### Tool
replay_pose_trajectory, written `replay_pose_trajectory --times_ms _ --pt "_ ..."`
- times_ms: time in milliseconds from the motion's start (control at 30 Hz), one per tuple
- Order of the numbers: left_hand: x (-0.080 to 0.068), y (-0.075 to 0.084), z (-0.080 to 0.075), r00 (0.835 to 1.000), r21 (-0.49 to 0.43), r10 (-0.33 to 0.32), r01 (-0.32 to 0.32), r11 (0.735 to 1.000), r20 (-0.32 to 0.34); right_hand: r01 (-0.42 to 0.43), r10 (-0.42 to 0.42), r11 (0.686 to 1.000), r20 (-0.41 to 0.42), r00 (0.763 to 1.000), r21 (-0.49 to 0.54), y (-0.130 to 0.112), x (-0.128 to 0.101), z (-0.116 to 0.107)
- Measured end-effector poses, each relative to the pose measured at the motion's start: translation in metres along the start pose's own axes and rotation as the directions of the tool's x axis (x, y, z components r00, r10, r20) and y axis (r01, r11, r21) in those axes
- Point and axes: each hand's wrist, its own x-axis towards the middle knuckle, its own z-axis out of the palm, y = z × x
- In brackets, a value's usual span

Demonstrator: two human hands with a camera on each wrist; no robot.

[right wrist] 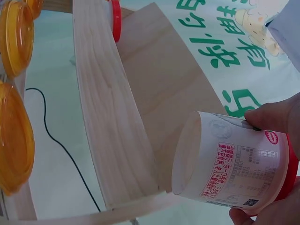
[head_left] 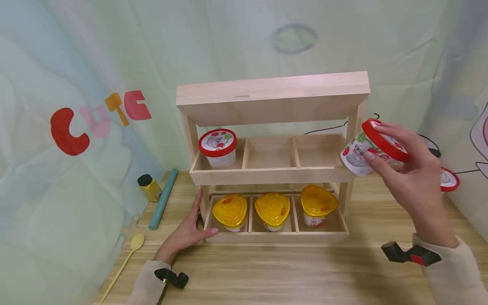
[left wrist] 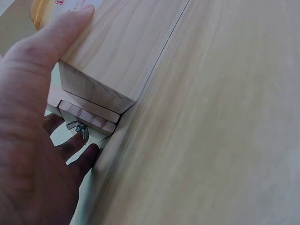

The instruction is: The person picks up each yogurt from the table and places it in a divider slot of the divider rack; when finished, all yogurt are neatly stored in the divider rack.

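Observation:
A two-tier wooden rack (head_left: 272,176) stands on the table. My right hand (head_left: 419,173) grips a red-lidded tub (head_left: 360,154) between thumb and fingers, tilted and raised at the right end of the upper tier; its pale base faces the rack in the right wrist view. A similar red-lidded tub (head_left: 221,161) sits in the upper left compartment. Below, yellow-lidded cups (head_left: 272,209) occupy the three lower compartments. My left hand (head_left: 187,235) holds the rack's lower left corner, thumb along the tray edge and fingers around the side, near a wing nut (left wrist: 78,129).
Left of the rack lie a yellow jar with a black lid (head_left: 150,188), a teal roll (head_left: 163,199) and a yellow spoon (head_left: 137,242). Behind my right hand, another red lid (head_left: 450,180) shows partly. A printed curtain (head_left: 244,55) hangs behind, with a black cable (right wrist: 65,150) near the rack.

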Motion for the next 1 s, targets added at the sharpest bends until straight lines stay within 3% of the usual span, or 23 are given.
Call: replay_pose_trajectory --times_ms 600,1000 --pt "0.000 0.000 0.000 1.000 -0.005 0.014 -0.014 1.000 0.000 0.061 -0.067 0.993 0.061 0.996 0.102 -0.012 0.011 0.046" --pt "0.001 0.000 0.000 1.000 0.004 0.009 -0.009 1.000 -0.005 0.123 -0.142 0.972 0.087 0.986 0.198 -0.013 0.011 0.080"
